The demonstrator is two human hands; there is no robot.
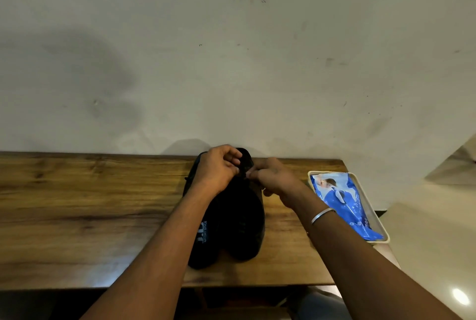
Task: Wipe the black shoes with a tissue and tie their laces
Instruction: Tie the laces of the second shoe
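Two black shoes [239, 219], smooth w/ a dull sheen and rounded heels toward the camera, sit side by side at the middle of the grainy brown wood table [77, 203], toes by the scuffed pale wall [231, 62]. Left hand [219, 167] & right hand [274, 178] both hover over the front of the right-side shoe, fingers curled, each pinching a thin black lace [244, 169]. A glossy blue tissue pack [345, 203] lies in a cream rectangular tray [332, 172] at the table's right end; slim metal bangle [322, 215] on right wrist.
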